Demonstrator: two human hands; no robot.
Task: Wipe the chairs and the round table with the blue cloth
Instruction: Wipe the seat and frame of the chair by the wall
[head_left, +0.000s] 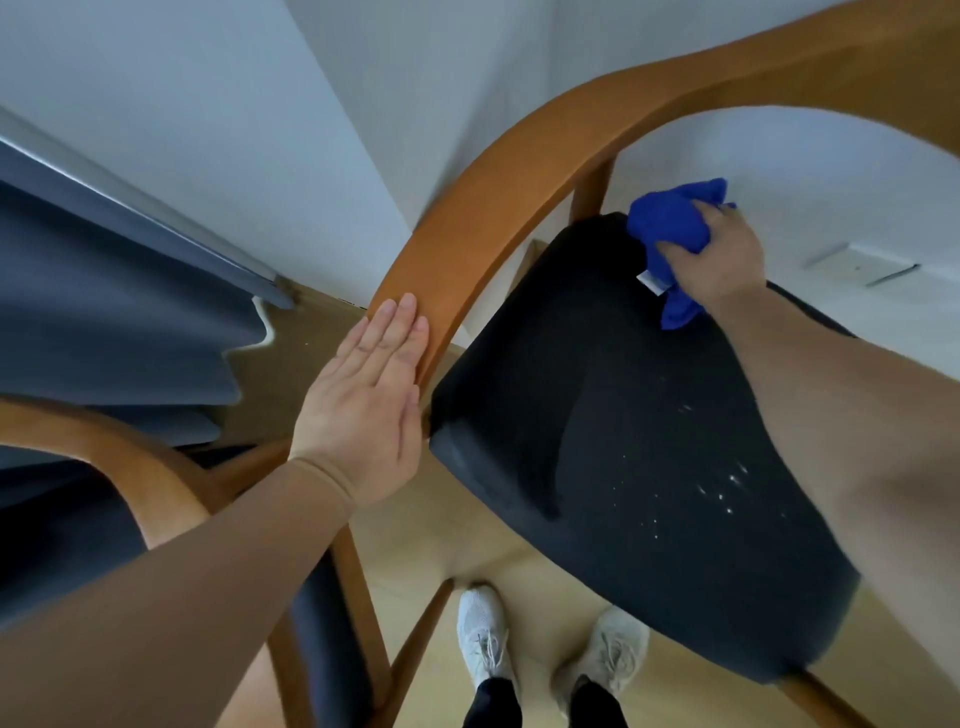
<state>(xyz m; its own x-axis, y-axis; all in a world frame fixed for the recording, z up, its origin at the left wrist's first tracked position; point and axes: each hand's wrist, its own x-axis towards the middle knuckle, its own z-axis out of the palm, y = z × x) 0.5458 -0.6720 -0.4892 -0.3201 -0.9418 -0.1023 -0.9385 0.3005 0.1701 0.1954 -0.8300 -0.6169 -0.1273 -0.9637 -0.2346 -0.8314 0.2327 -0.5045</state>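
Observation:
A wooden chair with a curved brown back rail (519, 171) and a black cushioned seat (623, 431) fills the middle of the head view. My right hand (722, 260) grips the bunched blue cloth (670, 223) and presses it on the far corner of the seat, near the back post. My left hand (369, 400) lies flat with straight fingers against the left end of the curved rail. White specks dot the seat toward its right front. The round table is not in view.
A second wooden chair (130, 467) with a dark seat stands at the lower left, close to my left arm. Grey-blue curtains (104, 312) hang at the left. White walls stand behind, with a wall socket (857, 267) at the right. My feet in white shoes (483, 634) stand on the light wooden floor.

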